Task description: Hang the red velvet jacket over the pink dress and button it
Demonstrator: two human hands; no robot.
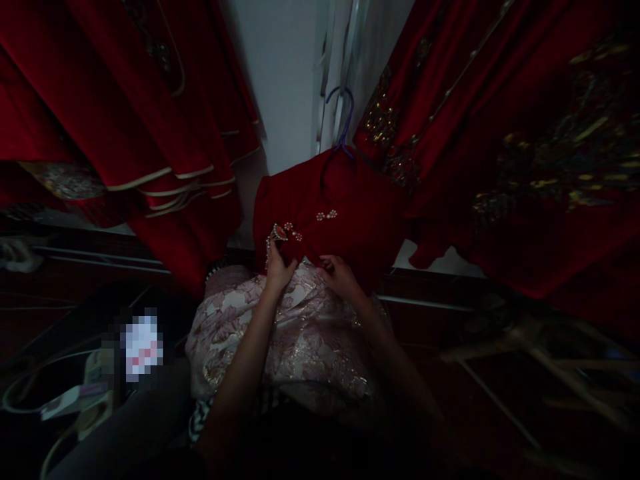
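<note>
A red garment [367, 200] with beaded fastenings [327, 215] and a jewelled ornament [279, 232] hangs in front of me on a purple hanger [345, 123]. Its lower edge meets a pale pink brocade cloth [235, 313] with a shiny floral pattern, draped toward me. My left hand [281, 270] grips the red fabric just below the ornament, its thumb pointing to the right. Close by on the right, my right hand [342, 275] pinches the same garment at its front edge. A small pale patch shows between the hands. Dim light hides the exact finger contacts.
Red draped garments with pale trim [165, 177] hang at left; more red ones with gold decoration [550, 167] hang at right. A power strip [95, 413] with cables lies at lower left. A wooden frame [530, 340] stands at lower right, blurred.
</note>
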